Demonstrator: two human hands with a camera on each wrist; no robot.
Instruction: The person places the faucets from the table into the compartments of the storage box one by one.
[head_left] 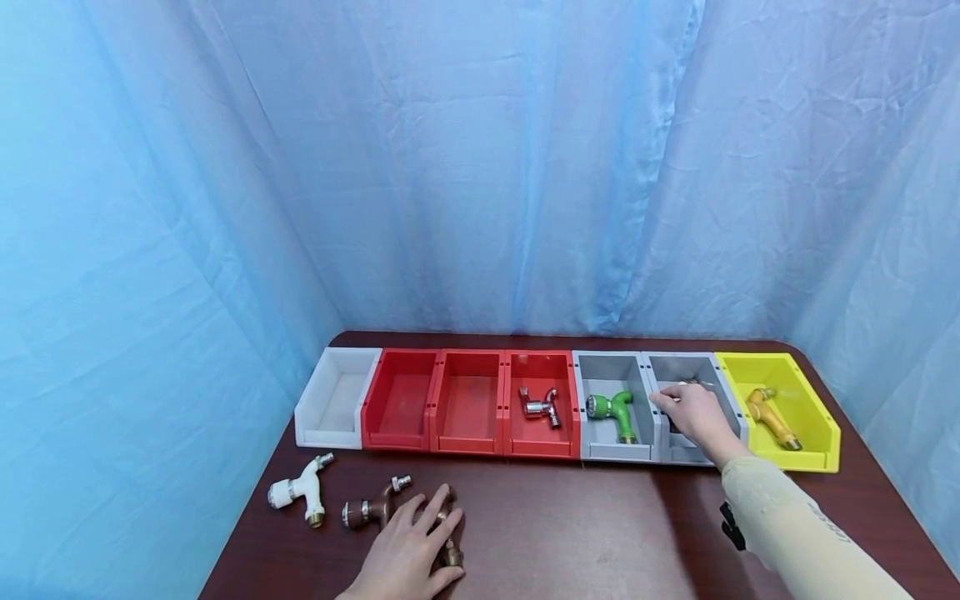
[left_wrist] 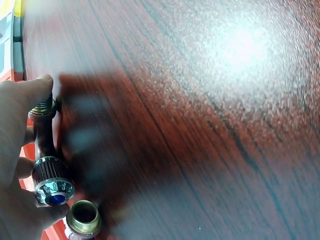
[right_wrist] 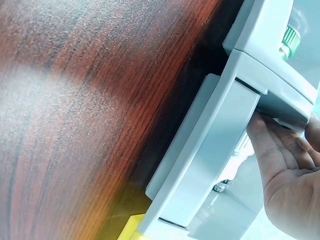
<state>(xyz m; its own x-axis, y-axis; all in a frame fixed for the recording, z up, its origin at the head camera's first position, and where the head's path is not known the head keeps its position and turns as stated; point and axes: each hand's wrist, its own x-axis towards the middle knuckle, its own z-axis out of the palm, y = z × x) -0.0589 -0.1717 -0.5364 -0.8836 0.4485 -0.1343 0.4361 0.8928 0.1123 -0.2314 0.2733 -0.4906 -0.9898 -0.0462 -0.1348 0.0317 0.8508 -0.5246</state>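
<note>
My left hand (head_left: 412, 546) lies with spread fingers over a brass-ended faucet (head_left: 452, 554), which it partly covers; the thumb is at the threaded end. Beside it, a dark brown faucet (head_left: 358, 512) lies partly under the same hand. A white faucet (head_left: 303, 490) with a brass end rests farther left. My right hand (head_left: 693, 412) reaches into the right grey bin (head_left: 682, 364), fingertips right by its left wall. In the right wrist view, a shiny pale faucet (right_wrist: 237, 160) shows inside that bin, beside the right hand (right_wrist: 287, 165); I cannot tell whether the fingers grip it.
Along the table's back stands a row of bins: a white bin (head_left: 341, 392), several red ones, two grey and a yellow bin (head_left: 817, 425). A chrome faucet (head_left: 538, 407), a green faucet (head_left: 618, 411) and a yellow faucet (head_left: 768, 421) lie in separate bins. Blue curtains (head_left: 487, 167) hang behind.
</note>
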